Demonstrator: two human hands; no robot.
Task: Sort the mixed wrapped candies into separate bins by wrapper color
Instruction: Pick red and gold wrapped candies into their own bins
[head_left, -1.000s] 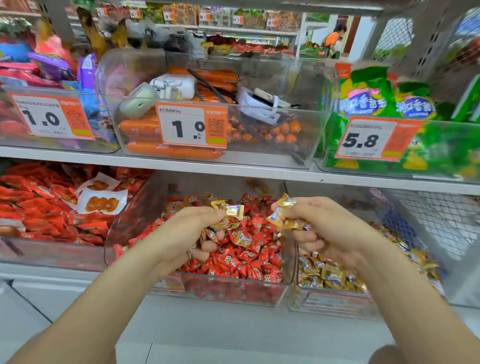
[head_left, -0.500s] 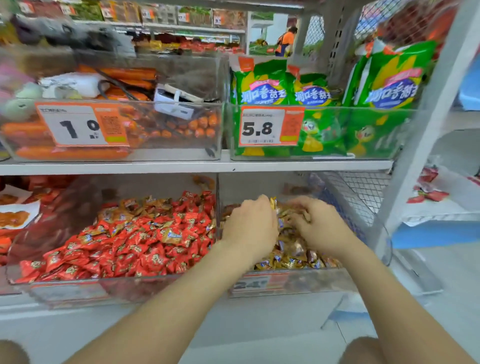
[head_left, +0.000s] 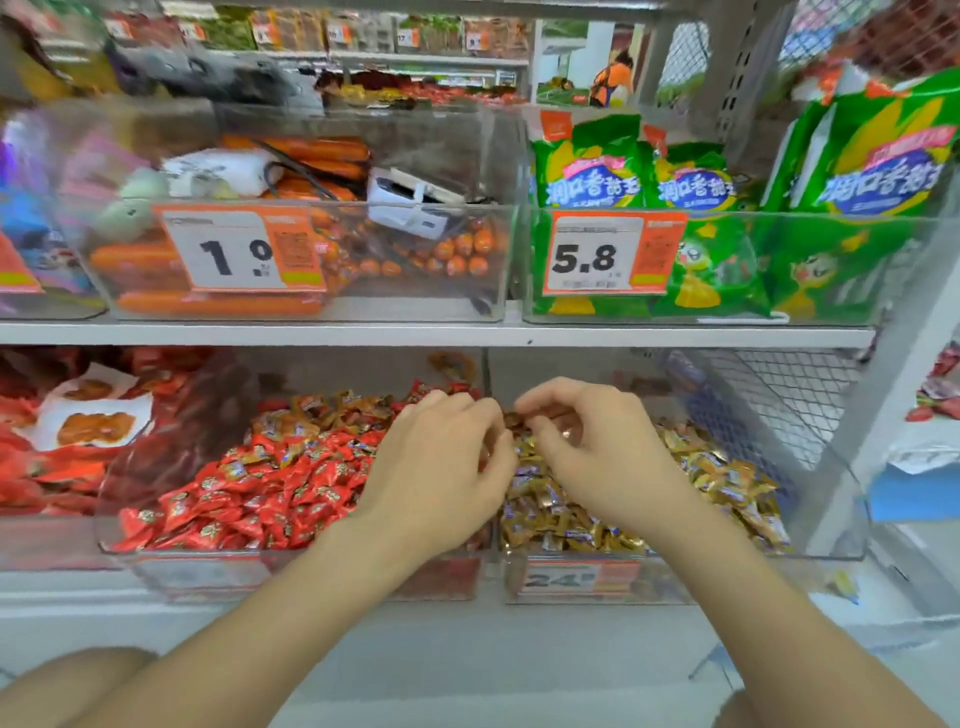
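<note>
1. Shelf board (head_left: 415, 332) runs straight above the gold-candy bin (head_left: 727, 577). On it I see a sausage bin (head_left: 441, 291) up-left of that bin and green bags (head_left: 587, 171) directly over it.
2. Red-candy bin (head_left: 311, 577) sits against the gold-candy bin's left wall. It is full of red candies (head_left: 270, 483), with a strip of gold-wrapped strays (head_left: 337, 405) along the back.
3. Gold candies (head_left: 727, 478) are heaped inside the gold-candy bin.
4. Left hand (head_left: 441, 467) is over the wall shared with the gold-candy bin, mostly on the red side, fingers curled toward that wall. Too blurred for me to tell if they hold anything.
5. Right hand (head_left: 597, 452) is over the gold-candy bin's back-left corner. Its fingers (head_left: 550, 389) and thumb pinch a small brown-gold piece (head_left: 519, 418), held above the pile and just beside the left fingertips.
6. Versus half a second ago: both hands were down in the gold-candy bin's pile. Now the left has slid out to the shared wall and the right is lifted clear with the piece.
</note>
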